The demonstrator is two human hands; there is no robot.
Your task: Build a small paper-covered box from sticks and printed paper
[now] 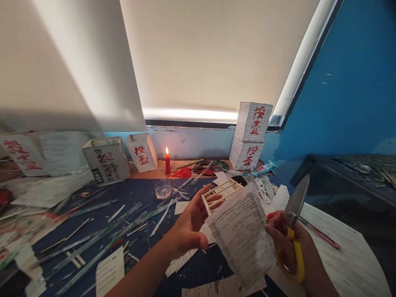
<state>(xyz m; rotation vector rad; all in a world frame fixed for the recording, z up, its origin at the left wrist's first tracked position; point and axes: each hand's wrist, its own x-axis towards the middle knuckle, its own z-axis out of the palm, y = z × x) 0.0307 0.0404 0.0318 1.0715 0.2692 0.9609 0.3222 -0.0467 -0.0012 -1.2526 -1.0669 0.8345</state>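
My left hand [193,225] supports a frame of thin wooden sticks [222,194], its fingers behind the frame's left end and its thumb held apart. A sheet of printed paper [243,235] covers the frame's near side and hangs over its lower part. In my right hand [287,243] is a pair of scissors [296,210] with yellow handles, blades pointing up. The thumb and fingertips of that hand also meet the paper's right edge, by a small red thing I cannot make out.
A lit red candle [167,163] burns at the back, near a clear glass dish [163,189]. Paper-covered boxes with red characters stand left [140,152] and stacked right [252,121]. Sticks, plastic strips and paper scraps [109,264] litter the dark table. A pink pen [321,234] lies right.
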